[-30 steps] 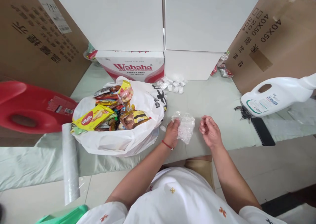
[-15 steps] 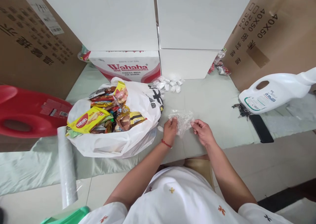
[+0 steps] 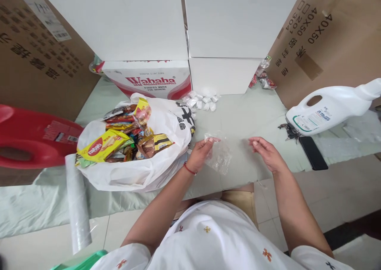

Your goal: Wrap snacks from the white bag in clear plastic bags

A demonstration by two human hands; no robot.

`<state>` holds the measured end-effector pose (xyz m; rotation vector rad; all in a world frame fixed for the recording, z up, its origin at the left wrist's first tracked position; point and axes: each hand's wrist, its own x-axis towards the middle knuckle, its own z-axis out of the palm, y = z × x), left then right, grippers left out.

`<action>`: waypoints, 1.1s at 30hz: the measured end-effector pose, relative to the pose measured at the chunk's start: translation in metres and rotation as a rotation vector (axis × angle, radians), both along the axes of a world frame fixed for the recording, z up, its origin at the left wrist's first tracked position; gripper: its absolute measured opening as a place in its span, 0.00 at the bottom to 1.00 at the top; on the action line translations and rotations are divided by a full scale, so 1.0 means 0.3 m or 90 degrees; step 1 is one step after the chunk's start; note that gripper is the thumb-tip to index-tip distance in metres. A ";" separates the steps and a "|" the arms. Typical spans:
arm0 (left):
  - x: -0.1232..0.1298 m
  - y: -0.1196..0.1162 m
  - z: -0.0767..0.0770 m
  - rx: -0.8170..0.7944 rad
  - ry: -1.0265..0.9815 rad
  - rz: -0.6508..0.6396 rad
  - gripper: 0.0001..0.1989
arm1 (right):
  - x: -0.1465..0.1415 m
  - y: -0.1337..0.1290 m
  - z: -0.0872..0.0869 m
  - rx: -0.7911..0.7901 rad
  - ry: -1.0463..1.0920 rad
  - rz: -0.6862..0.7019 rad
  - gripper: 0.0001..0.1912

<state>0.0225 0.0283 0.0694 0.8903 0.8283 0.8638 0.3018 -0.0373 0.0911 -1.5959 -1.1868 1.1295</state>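
- Clear crinkled plastic (image 3: 222,159) hangs at the left hand (image 3: 201,153), most of it spreading rightward from the fingers, its upper corner in their pinch; it sits over the near part of the desk (image 3: 238,115), between the two hands and well apart from the right one.
- Left hand: thumb and fingers clamped on the plastic, reddish fingertips showing through it; a red cord circles the wrist.
- Right hand (image 3: 266,153): raised beside the plastic without touching it, fingers half curled and thumb close to them; the tips are blurred, so I cannot tell whether they meet.
- Desk surface: pale green cloth covers it, creased along the front edge, with a tiled floor (image 3: 274,206) below.
- Large brown cartons stand at the left (image 3: 44,59) and right (image 3: 351,43), white panels (image 3: 116,24) between them above a red-and-white Wahaha carton (image 3: 151,81).
- White carrier bag (image 3: 139,172), packed with wrapped snacks, rests left of the left hand.
- Red jug (image 3: 35,127) at far left; white jug (image 3: 330,105) lying at far right.
- Plastic roll (image 3: 77,206) jutting past the desk's near edge.
- Black phone (image 3: 313,153) near the white jug.
- Keys (image 3: 290,132) just beside that jug.
- Small white packets (image 3: 205,100), heaped before the Wahaha carton.
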 end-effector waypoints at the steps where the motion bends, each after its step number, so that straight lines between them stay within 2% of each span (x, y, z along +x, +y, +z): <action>1: 0.008 -0.006 0.014 -0.002 -0.017 -0.029 0.29 | -0.031 0.014 0.000 0.002 0.009 0.013 0.24; 3: 0.022 -0.015 0.032 0.001 -0.033 -0.051 0.29 | -0.100 0.038 -0.014 -0.013 0.020 0.031 0.29; 6: 0.027 -0.021 0.037 0.010 -0.033 -0.042 0.29 | -0.184 0.055 -0.059 -0.072 0.021 0.046 0.38; 8: 0.020 -0.021 0.032 0.006 -0.031 -0.027 0.29 | -0.202 0.047 -0.091 -0.114 0.040 0.066 0.34; 11: 0.001 -0.012 0.028 -0.015 -0.029 0.012 0.30 | -0.156 0.005 -0.117 -0.136 0.105 0.059 0.23; 13: -0.011 -0.002 0.032 -0.033 -0.029 0.031 0.31 | -0.092 -0.035 -0.118 -0.138 0.148 0.035 0.21; 17: -0.012 0.018 0.058 -0.055 -0.059 0.040 0.31 | 0.006 -0.110 -0.098 -0.132 0.156 -0.069 0.24; 19: 0.004 0.017 0.073 -0.050 -0.078 0.035 0.31 | -0.006 -0.124 -0.088 -0.135 0.138 -0.136 0.26; 22: 0.042 -0.004 0.087 -0.034 -0.078 0.032 0.31 | -0.109 -0.103 -0.086 -0.200 0.174 -0.177 0.29; 25: 0.075 -0.035 0.082 -0.013 -0.057 0.031 0.32 | -0.237 -0.047 -0.100 -0.260 0.228 -0.148 0.33; 28: 0.075 -0.048 0.071 -0.003 -0.036 0.021 0.31 | -0.289 -0.003 -0.101 -0.198 0.233 -0.087 0.28; 30: 0.054 -0.039 0.069 -0.010 -0.026 0.045 0.31 | -0.256 -0.005 -0.085 -0.163 0.230 -0.049 0.26; 33: 0.009 -0.007 0.073 -0.014 -0.009 0.105 0.31 | -0.130 -0.064 -0.052 -0.178 0.210 0.001 0.25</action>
